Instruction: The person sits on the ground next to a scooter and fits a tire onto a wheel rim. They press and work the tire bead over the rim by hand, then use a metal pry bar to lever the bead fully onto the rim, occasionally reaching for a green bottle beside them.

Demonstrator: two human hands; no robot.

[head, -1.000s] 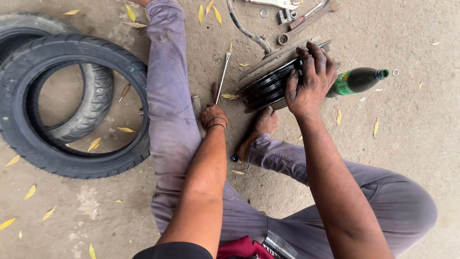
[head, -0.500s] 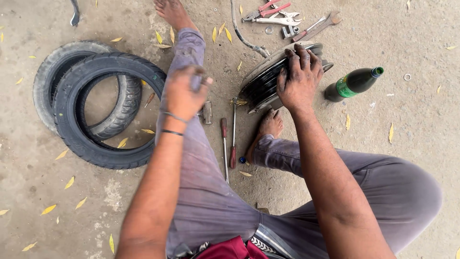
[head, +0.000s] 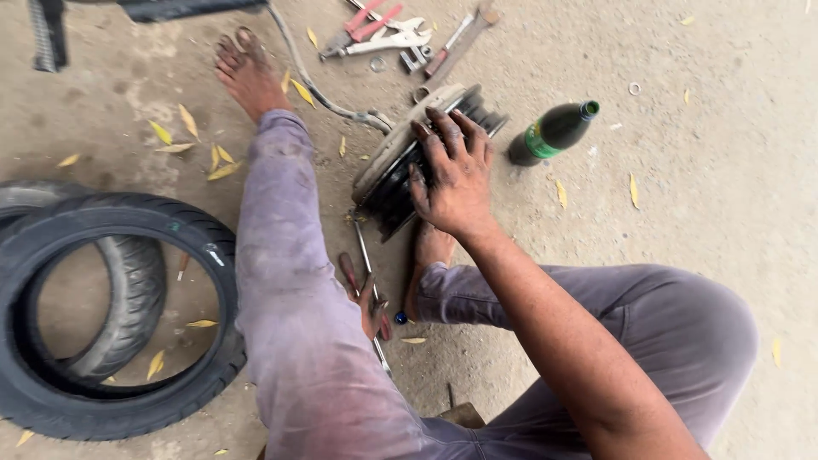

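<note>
The wheel stood tilted on the floor between the person's feet, steadied by the right hand spread flat over its rim. The left hand peeked from behind the thigh among screwdrivers; its grip could not be told. Tyres lay left, a bottle right.

Black tyres (green bottle)

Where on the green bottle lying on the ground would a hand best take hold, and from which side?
Probably around the wide body of the green bottle, coming from above. It lies on its side with its neck toward the upper right, open ground around it, apart from the right hand on the wheel rim.
</note>
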